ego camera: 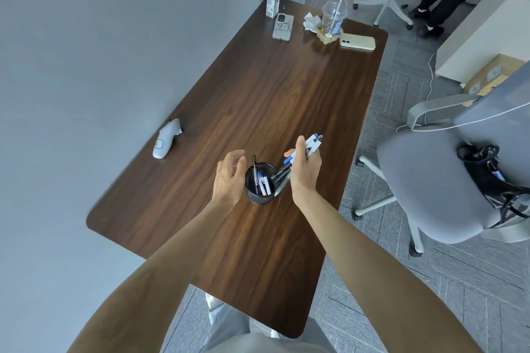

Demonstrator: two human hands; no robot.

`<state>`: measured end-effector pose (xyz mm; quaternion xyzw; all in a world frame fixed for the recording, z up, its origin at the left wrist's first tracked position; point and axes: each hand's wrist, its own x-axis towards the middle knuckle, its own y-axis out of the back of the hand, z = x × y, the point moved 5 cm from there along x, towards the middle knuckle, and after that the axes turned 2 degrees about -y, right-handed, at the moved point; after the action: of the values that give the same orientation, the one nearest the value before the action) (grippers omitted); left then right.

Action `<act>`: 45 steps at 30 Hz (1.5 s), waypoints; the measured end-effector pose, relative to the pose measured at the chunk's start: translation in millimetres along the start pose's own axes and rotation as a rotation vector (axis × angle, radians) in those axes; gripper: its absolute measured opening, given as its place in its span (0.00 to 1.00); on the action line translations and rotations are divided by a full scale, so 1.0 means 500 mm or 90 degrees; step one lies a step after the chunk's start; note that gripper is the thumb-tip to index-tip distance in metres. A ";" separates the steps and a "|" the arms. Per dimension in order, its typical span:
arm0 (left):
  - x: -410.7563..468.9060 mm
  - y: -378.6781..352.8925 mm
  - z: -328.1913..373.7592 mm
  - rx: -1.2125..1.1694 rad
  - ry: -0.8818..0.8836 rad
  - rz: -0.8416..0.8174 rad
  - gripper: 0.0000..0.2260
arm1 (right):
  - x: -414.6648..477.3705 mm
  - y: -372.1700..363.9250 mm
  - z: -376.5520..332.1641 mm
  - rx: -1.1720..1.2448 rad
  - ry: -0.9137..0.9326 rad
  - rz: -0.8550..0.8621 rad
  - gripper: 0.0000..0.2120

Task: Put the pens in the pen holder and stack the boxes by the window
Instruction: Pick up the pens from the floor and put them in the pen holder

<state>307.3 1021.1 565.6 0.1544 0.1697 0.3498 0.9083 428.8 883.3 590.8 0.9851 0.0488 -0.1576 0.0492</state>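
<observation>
Head view: a bundle of pens [301, 158] is gripped in the right hand [304, 169], tips angled toward the pen holder [260, 184] on the desk [275, 94]; the left hand [228, 180] is held loosely spread beside it, seemingly for steadying.

There is a single view, from a wide-angle camera on the person's head, looking forward and steeply down from above the near end of a dark wooden table [275, 100]. The table runs away from the camera toward the far right, its far end small, with a milk carton [273, 0] there. Both forearms enter from the bottom edge, the person's trousers below them. A grey wall [86, 51] fills the left; a grey office chair [430, 186] and carpet floor fill the right. Straight edges bend toward the frame's borders.
</observation>
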 end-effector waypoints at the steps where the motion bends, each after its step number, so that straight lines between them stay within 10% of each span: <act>1: -0.002 0.010 -0.002 0.005 0.003 0.002 0.14 | 0.001 -0.009 0.001 -0.001 0.005 -0.001 0.20; 45: -0.043 0.086 -0.001 0.079 0.049 -0.066 0.13 | -0.030 -0.059 0.054 -0.424 0.153 -0.276 0.16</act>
<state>267.2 1036.8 586.6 0.1880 0.2335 0.2965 0.9068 402.9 908.1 567.6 0.8935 0.3091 -0.0237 0.3249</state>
